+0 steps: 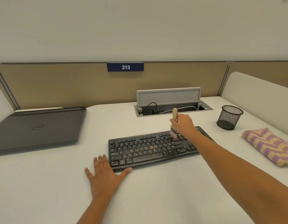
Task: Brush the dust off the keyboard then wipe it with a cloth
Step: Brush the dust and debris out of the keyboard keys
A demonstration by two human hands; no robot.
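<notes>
A black keyboard lies on the white desk, its keys speckled with pale dust and crumbs. My right hand grips a small brush with a wooden handle; the bristles touch the upper right rows of keys. My left hand lies flat on the desk with fingers spread, thumb along the keyboard's front left edge. A folded cloth with purple and yellow zigzags rests at the right of the desk.
A closed dark laptop sits at the left. A black mesh cup stands right of the keyboard. Behind the keyboard, a cable hatch is open with wires inside. A beige partition lines the back.
</notes>
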